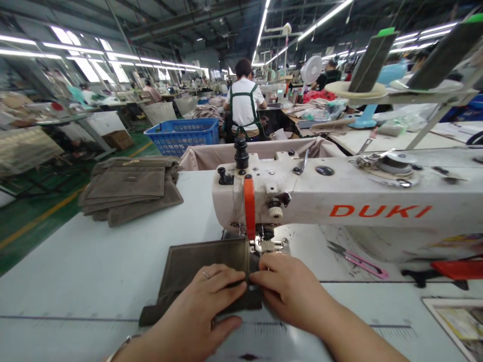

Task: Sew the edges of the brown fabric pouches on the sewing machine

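A dark olive fabric piece [196, 269] lies flat on the sewing table, its right edge under the presser foot [268, 245] of a white sewing machine [339, 201]. My left hand [204, 306] lies on the fabric with fingers stretched flat, a ring on one finger. My right hand [289, 289] rests beside it, fingers curled and pressed on the fabric's right edge just in front of the presser foot. The fingertips of both hands nearly meet.
A stack of similar olive fabric pieces [130, 188] sits at the table's far left. Pink thread snips [358, 260] lie right of the needle. A blue basket [183, 134] and a seated person [244, 103] are beyond the table. Thread cones [372, 60] stand at right.
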Action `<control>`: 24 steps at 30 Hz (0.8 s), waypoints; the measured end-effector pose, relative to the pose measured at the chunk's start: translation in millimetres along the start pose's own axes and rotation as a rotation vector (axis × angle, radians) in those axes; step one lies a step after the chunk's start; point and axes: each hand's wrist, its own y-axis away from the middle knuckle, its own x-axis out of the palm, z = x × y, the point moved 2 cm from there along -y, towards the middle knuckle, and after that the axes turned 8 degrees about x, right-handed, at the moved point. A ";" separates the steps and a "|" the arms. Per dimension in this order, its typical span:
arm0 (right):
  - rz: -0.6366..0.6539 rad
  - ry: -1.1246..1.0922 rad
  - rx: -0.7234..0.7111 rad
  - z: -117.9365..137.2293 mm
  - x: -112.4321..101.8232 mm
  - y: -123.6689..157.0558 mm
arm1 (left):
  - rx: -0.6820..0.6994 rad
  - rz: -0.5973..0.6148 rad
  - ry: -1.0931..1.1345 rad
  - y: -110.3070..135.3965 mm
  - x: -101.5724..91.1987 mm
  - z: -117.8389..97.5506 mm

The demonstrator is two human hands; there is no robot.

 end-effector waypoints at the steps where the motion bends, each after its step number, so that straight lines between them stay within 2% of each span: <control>1: -0.016 -0.017 0.005 0.0 -0.6 0.3 | 0.003 -0.031 -0.020 0.5 4.1 -2.5; 5: -0.083 -0.078 -0.055 0.3 -0.8 3.7 | 0.031 -0.180 -0.062 1.0 14.9 -14.3; 9: -0.088 -0.067 -0.088 0.6 3.6 5.7 | 0.047 -0.278 -0.054 0.7 17.3 -15.2; 19: -0.146 0.022 -0.023 -2.9 10.9 1.8 | -0.002 -0.210 0.089 -12.2 8.3 -1.6; 24: -0.096 0.106 0.112 -8.8 16.7 -1.0 | -0.001 -0.176 0.105 -25.5 4.7 11.3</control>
